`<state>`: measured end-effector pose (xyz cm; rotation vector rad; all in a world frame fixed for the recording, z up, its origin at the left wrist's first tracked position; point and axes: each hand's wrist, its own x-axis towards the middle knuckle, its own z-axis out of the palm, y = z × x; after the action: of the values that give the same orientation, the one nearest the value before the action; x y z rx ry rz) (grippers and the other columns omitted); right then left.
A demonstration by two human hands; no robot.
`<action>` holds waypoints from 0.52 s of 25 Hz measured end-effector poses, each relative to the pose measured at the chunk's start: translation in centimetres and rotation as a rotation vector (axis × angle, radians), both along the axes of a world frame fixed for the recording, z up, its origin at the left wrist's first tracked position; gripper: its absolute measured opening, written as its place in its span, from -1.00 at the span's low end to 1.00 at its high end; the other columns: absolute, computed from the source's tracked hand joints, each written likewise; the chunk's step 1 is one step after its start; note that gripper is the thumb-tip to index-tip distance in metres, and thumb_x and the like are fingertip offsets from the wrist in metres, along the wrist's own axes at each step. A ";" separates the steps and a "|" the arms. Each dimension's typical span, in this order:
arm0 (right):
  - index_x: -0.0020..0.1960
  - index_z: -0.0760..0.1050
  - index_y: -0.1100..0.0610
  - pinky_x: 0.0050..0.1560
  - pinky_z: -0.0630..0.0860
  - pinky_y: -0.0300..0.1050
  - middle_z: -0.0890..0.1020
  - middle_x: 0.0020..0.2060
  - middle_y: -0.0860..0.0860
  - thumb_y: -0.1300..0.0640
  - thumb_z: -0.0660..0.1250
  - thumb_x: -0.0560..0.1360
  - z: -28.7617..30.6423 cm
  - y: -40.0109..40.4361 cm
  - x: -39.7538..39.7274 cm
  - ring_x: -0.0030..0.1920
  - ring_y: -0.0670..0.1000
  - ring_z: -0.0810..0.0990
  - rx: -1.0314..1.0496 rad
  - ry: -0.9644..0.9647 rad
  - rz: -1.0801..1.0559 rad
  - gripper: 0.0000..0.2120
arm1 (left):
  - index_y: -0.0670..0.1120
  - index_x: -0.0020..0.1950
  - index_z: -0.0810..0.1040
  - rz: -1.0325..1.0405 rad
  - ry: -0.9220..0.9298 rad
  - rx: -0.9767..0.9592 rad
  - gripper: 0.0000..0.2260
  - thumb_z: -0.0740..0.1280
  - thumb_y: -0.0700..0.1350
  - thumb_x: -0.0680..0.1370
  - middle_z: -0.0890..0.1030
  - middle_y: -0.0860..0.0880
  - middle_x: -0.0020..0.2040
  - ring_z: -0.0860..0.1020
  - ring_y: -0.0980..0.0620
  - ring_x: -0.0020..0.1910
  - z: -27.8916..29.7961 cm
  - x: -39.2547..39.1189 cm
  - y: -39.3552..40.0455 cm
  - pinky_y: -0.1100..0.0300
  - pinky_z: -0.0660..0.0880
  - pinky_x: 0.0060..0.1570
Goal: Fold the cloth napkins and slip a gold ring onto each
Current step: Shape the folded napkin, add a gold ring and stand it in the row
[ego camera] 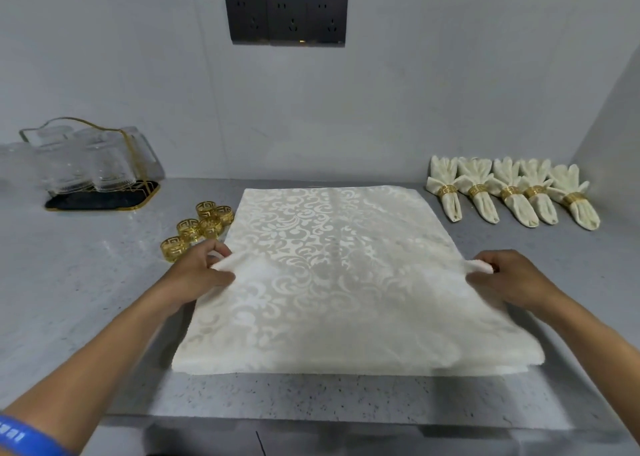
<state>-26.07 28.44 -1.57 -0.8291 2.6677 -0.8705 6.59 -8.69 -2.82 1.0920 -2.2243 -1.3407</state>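
Napkin [332, 265], cream damask square, flat on speckled counter [86, 282]; our left hand [204, 272] and right hand [509, 275] pinch its side edges. Gold fretwork rings [201, 227] at 10 o'clock.

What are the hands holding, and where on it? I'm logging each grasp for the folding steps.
Both hold the cream napkin: left hand pinches its left edge, right hand its right edge.

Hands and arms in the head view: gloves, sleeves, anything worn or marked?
No gloves or sleeves: the left hand and the right hand are bare, and both forearms are bare as far as the frame shows. The only item worn is a blue wristband with white lettering on the left arm, cut off at the frame's lower left corner; the lettering is unreadable. No rings or watch are visible.
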 end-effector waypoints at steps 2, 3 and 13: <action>-0.15 0.61 0.07 -0.24 0.44 -0.11 0.65 -0.19 0.02 0.22 0.38 0.50 -0.6 -1.6 -0.8 -0.18 0.01 0.58 -0.032 0.008 -0.019 -0.91 | 0.01 0.10 0.52 0.084 0.058 -0.007 -0.67 0.48 -0.31 0.45 0.62 -0.04 -0.04 0.62 -0.07 -0.08 -0.3 -0.2 -0.7 0.14 0.53 -0.17; -0.14 0.60 0.07 -0.24 0.42 -0.13 0.65 -0.17 0.01 0.23 0.37 0.50 -1.1 -2.4 -1.3 -0.17 -0.02 0.57 -0.035 0.017 -0.025 -0.91 | 0.03 0.13 0.51 0.115 0.069 -0.037 -0.65 0.47 -0.31 0.46 0.64 -0.04 -0.05 0.63 -0.09 -0.09 -0.5 -0.5 -1.1 0.12 0.55 -0.18; -0.25 0.50 0.20 -0.29 0.36 -0.04 0.56 -0.33 0.11 0.10 0.38 0.53 -3.7 -6.6 -4.9 -0.29 0.09 0.50 0.001 0.245 -0.164 -0.76 | 0.00 0.39 0.43 0.096 -0.104 -0.552 -0.52 0.44 -0.20 0.49 0.58 -0.06 -0.20 0.51 0.04 -0.26 -2.7 -3.4 -3.6 0.09 0.46 -0.22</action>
<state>-30.98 21.79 -5.26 -0.7698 2.9845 -0.8528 3.20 -12.30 -5.52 1.0511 -2.3678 -0.5775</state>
